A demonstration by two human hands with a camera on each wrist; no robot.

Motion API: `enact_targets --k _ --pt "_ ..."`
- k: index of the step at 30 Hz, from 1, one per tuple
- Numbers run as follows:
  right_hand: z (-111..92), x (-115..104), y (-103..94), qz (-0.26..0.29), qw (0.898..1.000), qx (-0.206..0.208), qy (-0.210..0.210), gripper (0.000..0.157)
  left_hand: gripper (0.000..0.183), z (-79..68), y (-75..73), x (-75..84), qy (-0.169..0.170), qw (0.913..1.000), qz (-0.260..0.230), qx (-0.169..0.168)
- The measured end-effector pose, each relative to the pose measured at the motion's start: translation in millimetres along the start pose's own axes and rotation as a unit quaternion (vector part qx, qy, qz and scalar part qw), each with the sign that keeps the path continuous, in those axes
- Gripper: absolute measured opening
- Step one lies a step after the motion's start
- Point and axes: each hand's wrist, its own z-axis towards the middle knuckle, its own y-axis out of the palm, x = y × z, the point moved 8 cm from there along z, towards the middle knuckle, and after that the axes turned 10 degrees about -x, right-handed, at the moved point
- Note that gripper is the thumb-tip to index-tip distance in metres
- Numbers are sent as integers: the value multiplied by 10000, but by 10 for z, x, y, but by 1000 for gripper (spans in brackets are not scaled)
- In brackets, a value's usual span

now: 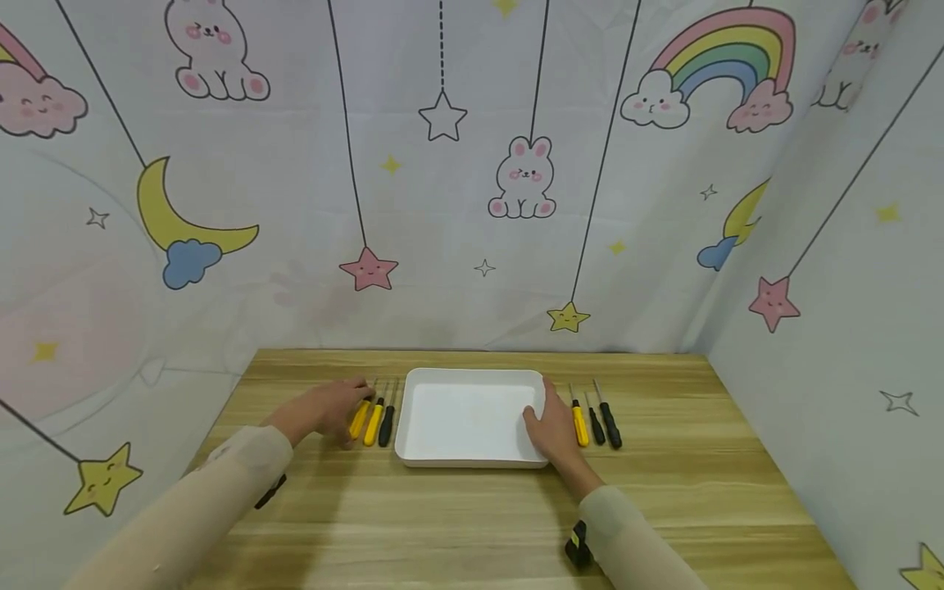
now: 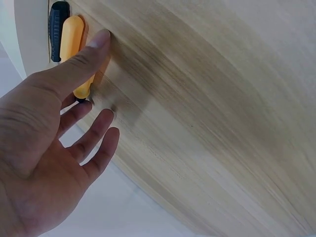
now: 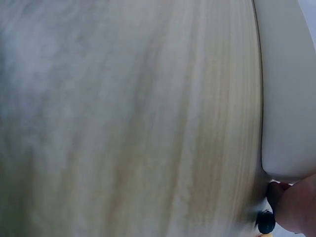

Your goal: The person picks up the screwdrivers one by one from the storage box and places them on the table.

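Note:
A white rectangular tray (image 1: 465, 418) lies on the wooden table. My right hand (image 1: 555, 426) grips its right rim, thumb over the inside and the other fingers outside. In the right wrist view, only part of that hand (image 3: 298, 205) shows beside the tray wall (image 3: 286, 98). Left of the tray, my left hand (image 1: 332, 410) is at the outermost yellow-handled screwdriver (image 1: 358, 420), fingers apart. Its thumb (image 2: 81, 64) crosses in front of a yellow handle (image 2: 73, 37) in the left wrist view; the index finger is mostly hidden. Another yellow screwdriver (image 1: 374, 424) and a black one (image 1: 387, 426) lie alongside.
Right of the tray lie a yellow-handled screwdriver (image 1: 579, 424), a small black one (image 1: 596, 428) and a longer black one (image 1: 610, 426), close to my right hand. A patterned cloth (image 1: 457, 311) hangs behind the table (image 1: 442, 524), with more cloth at the sides.

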Motion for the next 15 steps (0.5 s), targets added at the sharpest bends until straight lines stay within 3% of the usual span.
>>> enact_targets --k 15 --pt "-11 -12 -3 31 10000 -5 42 72 95 -37 3 -21 -20 9998 -208 -42"
